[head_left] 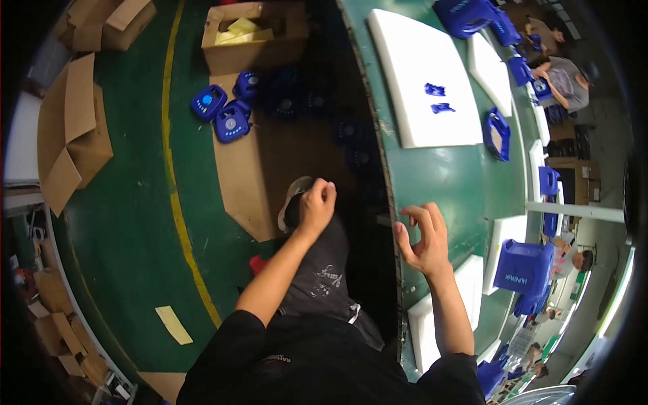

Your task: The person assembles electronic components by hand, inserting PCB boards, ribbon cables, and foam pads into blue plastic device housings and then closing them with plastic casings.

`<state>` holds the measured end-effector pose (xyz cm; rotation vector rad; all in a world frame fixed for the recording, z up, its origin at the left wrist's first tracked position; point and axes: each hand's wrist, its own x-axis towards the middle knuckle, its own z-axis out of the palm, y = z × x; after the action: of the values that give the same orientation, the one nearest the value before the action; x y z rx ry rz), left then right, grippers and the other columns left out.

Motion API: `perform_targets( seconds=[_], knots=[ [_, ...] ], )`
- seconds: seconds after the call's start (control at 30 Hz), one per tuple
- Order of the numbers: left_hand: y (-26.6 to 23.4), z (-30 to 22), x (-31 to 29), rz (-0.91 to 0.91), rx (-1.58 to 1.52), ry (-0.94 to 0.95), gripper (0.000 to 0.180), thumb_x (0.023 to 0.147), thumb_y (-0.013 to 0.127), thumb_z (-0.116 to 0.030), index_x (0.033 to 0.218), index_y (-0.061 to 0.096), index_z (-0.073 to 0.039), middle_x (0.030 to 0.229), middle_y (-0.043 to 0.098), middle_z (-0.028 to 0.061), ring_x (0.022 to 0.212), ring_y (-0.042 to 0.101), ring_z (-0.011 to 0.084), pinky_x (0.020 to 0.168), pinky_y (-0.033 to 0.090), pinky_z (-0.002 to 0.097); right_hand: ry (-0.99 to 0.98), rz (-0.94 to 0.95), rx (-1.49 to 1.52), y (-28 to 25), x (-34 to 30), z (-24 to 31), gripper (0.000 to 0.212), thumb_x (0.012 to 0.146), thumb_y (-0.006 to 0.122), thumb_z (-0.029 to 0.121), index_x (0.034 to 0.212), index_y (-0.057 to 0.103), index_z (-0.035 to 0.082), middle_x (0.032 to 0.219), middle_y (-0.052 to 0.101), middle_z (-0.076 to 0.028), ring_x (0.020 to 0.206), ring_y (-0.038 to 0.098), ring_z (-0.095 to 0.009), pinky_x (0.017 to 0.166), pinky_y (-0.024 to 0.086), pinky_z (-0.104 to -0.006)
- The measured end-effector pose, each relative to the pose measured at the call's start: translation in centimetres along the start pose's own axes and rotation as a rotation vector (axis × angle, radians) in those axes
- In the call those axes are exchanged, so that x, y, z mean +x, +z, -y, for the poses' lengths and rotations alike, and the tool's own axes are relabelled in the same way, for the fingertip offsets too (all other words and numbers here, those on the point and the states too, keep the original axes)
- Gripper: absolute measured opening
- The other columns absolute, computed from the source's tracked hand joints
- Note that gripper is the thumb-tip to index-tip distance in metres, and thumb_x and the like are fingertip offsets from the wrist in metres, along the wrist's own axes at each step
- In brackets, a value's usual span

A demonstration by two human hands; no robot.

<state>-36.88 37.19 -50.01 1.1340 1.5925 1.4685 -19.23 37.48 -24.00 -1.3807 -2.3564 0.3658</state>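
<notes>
My left hand (pixel 317 208) is closed, its fingers curled in over my leg and shoe (pixel 293 202). Whether anything sits inside that fist is hidden. At the near edge of the green table (pixel 445 182), my right hand (pixel 425 241) is open, thumb and fingers apart with nothing between them. Beyond it on the table lies a white foam slab (pixel 425 67) bearing two small blue plastic parts, one (pixel 435 89) just above the other (pixel 443 108). A blue plastic housing (pixel 497 135) rests beside the slab.
Blue plastic units with round dials (pixel 231 121) lie on flattened cardboard (pixel 237 182) to the left. Open cartons (pixel 226 57) stand on the green floor, which has a yellow line (pixel 177 216). Past the table, more blue housings (pixel 523 266) and several people (pixel 567 84) appear.
</notes>
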Motion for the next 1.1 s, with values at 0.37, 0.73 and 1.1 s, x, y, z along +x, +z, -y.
perform_targets(
  seconds=[0.37, 0.73, 1.1],
  knots=[
    [-16.5, 39.8, 13.2, 0.074, 0.925, -0.643, 0.064, 0.098, 0.074, -0.030, 0.149, 0.054, 0.004, 0.145, 0.066, 0.0337, 0.137, 0.063, 0.0497, 0.118, 0.049, 0.0561, -0.011, 0.061, -0.018, 5.6, 5.1, -3.3, 0.041, 0.071, 0.075, -0.013, 0.107, 0.076, 0.008, 0.084, 0.056, -0.010, 0.073, 0.056, -0.030, 0.065, 0.043, -0.0423],
    [-22.3, 54.7, 31.4, -0.406, 0.365, -0.790, 0.134, 0.071, 0.104, -0.034, 0.170, 0.021, 0.004, 0.160, 0.051, 0.0291, 0.149, 0.052, 0.0426, 0.127, 0.042, 0.0465, -0.007, 0.352, -0.179, 0.7, -10.0, -8.0, 0.038, 0.086, 0.082, 0.024, 0.114, 0.072, 0.000, 0.110, 0.065, -0.019, 0.092, 0.064, -0.025, 0.091, 0.046, -0.0449],
    [-17.2, 51.7, 33.3, -0.213, 0.071, -0.941, 0.137, 0.075, 0.103, -0.018, 0.172, 0.006, -0.022, 0.153, 0.055, 0.0165, 0.080, 0.067, 0.0190, 0.055, 0.057, 0.0322, 0.033, 0.407, -0.255, 6.5, -4.9, -9.3, 0.043, 0.089, 0.084, 0.029, 0.118, 0.072, -0.001, 0.114, 0.067, -0.020, 0.096, 0.066, -0.025, 0.093, 0.047, -0.0452]
  ],
)
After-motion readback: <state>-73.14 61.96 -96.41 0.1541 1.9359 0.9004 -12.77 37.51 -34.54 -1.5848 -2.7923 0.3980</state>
